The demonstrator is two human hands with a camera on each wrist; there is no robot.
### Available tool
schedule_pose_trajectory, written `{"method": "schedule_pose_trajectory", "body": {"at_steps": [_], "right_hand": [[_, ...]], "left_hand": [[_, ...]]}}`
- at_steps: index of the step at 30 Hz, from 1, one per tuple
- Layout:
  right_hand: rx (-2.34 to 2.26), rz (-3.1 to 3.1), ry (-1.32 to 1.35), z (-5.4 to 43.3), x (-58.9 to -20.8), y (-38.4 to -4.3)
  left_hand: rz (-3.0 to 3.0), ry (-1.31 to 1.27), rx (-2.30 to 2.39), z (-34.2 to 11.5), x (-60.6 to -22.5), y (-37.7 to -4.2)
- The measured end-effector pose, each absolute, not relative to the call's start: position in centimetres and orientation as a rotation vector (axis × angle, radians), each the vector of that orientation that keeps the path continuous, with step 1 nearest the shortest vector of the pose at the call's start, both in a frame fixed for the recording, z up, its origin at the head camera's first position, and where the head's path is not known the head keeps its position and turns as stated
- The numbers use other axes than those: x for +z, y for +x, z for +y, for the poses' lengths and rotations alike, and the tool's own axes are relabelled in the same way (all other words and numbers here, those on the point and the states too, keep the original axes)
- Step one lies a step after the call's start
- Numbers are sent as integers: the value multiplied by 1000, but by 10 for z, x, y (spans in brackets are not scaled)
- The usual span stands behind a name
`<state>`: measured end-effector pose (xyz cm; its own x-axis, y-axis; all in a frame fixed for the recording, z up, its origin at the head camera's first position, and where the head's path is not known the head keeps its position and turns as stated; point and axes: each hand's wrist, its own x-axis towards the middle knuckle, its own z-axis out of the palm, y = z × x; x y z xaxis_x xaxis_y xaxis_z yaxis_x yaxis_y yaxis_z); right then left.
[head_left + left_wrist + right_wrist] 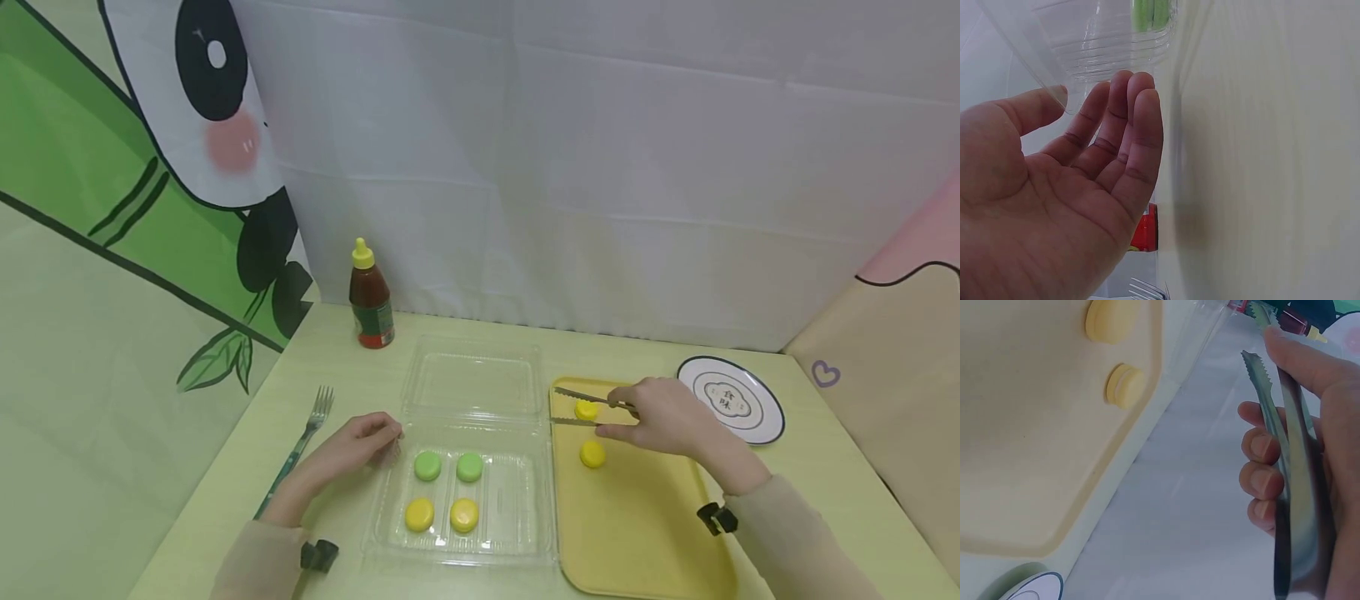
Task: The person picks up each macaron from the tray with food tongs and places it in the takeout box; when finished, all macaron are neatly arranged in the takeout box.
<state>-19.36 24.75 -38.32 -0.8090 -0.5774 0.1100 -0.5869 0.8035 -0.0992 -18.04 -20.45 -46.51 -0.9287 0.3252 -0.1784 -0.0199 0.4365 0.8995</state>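
Four Macarons in the Box, Two on the Tray

As I judge, you are past the middle of the work: four macarons already lie in the clear plastic box (517, 496), and two remain outside it. Inside the box you have two light-green round macarons (427, 466) in the farther row and two yellow round macarons (464, 515) in the nearer row. The transparent lid (472, 379) lies folded back, so closing, if you want it, is not yet done. Two more yellow macarons (592, 454) are on the yellow rectangular tray (637, 533), to the right of the box.

Your right hand (663, 417) grips one pair of silver metal tongs (1305, 531), whose toothed ends stand apart with nothing between them. Your left hand (354, 446) is at the left edge of the box, fingers loosely bent; whether the thumb presses the plastic, I cannot tell.

On the counter (825, 450) I count also one green-handled fork, (288, 464) one red-brown sauce bottle with yellow cap (371, 308), and one white round plate with dark rim (761, 408).
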Motion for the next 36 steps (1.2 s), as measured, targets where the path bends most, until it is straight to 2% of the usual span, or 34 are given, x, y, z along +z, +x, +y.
{"method": "schedule_pose_trajectory", "body": {"at_steps": [20,36], "right_hand": [[208,-3057,757,277,-405,-212],[217,-3092,711,294,-426,-219]], "left_hand": [[2397,244,1457,-204,-467,-181],[2394,243,1459,-204,-465,-180]]}}
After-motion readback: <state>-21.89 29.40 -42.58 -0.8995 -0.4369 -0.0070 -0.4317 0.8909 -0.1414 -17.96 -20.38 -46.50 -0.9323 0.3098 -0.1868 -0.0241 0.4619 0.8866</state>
